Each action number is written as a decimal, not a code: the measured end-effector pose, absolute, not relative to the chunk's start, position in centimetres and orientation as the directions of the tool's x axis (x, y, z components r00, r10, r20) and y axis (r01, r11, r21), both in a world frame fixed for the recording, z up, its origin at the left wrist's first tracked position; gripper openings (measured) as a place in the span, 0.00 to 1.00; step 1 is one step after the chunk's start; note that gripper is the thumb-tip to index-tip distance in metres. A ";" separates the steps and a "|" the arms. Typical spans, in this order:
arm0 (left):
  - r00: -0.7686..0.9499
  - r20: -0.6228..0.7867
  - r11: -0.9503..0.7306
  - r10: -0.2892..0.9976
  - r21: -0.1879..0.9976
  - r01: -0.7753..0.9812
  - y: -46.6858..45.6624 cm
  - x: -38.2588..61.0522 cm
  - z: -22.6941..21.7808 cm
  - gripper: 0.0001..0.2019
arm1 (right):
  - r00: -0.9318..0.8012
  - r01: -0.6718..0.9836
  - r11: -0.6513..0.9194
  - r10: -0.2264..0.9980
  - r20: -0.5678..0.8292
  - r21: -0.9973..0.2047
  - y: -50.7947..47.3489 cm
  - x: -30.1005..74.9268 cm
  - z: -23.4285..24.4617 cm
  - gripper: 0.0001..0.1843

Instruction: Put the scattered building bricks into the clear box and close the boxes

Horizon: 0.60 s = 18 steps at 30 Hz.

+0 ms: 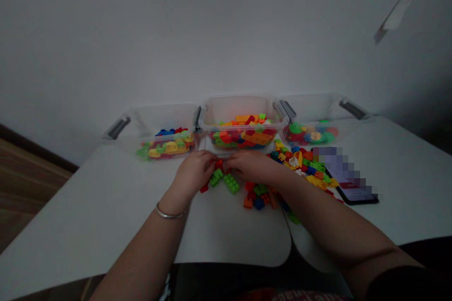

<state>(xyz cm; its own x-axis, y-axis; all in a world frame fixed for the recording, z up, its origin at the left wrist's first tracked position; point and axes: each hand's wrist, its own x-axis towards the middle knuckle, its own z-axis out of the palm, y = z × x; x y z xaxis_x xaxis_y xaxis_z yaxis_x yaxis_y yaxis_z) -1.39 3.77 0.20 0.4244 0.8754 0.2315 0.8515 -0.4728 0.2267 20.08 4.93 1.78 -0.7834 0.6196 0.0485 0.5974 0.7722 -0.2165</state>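
My left hand [195,172] is closed, its fingers curled at a red toy brick [219,164]. From the other side, my right hand [251,163] reaches in with bent fingertips against the same red piece, which both hands partly cover. Just below the fingers lie a green brick [216,177] and a light-green studded brick [231,183]. Another small red brick [204,188] pokes out beside my left palm. Under my right wrist sits a small group of mixed bricks, including a blue one [259,203] and an orange one [248,203].
Behind my hands stands a clear bin [243,128] of bricks, flanked by a left bin [165,134] and a right bin [312,127] holding coloured pieces. A loose brick pile [314,169] spreads beyond my right forearm, beside a phone [348,178]. All rest on a white table [406,169] against the wall.
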 end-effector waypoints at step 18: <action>0.437 0.256 -0.495 0.862 0.238 0.836 3.7 -1.4 0.2 0.12 | -0.736 0.650 0.753 0.657 0.166 -0.098 4.8 19.7 0.1 0.11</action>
